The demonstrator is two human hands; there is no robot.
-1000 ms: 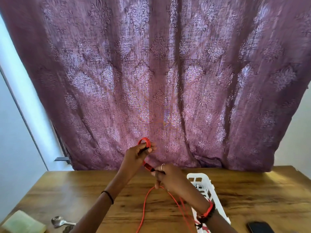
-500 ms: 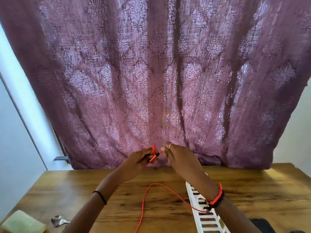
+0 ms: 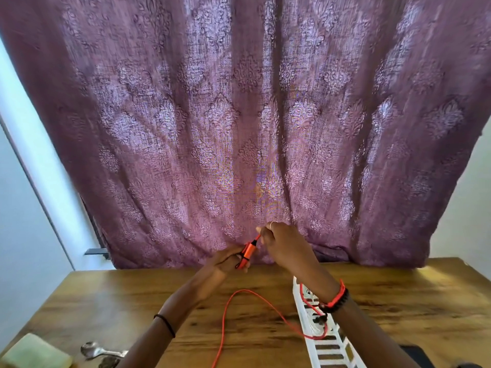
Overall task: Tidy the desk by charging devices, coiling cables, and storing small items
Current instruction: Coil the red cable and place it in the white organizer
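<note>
Mostly a purple patterned curtain (image 3: 239, 115) filled the frame, hanging in soft folds down to the far edge of the wooden table (image 3: 106, 301), with pale wall (image 3: 21, 208) on the left and a narrower strip of it on the right. A small dark bracket (image 3: 97, 252) stuck out by the curtain's lower left corner. Just below centre, over the table's far edge, my left hand (image 3: 225, 261) was curled round the wound-up part of the orange cable (image 3: 247, 252), gripping the bundle so it tilted up to the right. My right hand (image 3: 281, 243), just beside it and a little higher, pinched the strand where it left the top of the bundle, fingers closed on it. The loose run of cable arched over the grained tabletop and dropped off the bottom of the frame, one stretch passing under my right wrist into the white slatted basket (image 3: 329, 350) at lower right. At lower left lay a metal spoon (image 3: 93, 350) near a pale green block (image 3: 34, 353), and a dark flat object (image 3: 414, 354), partly hidden by my right arm, sat at the bottom right.
</note>
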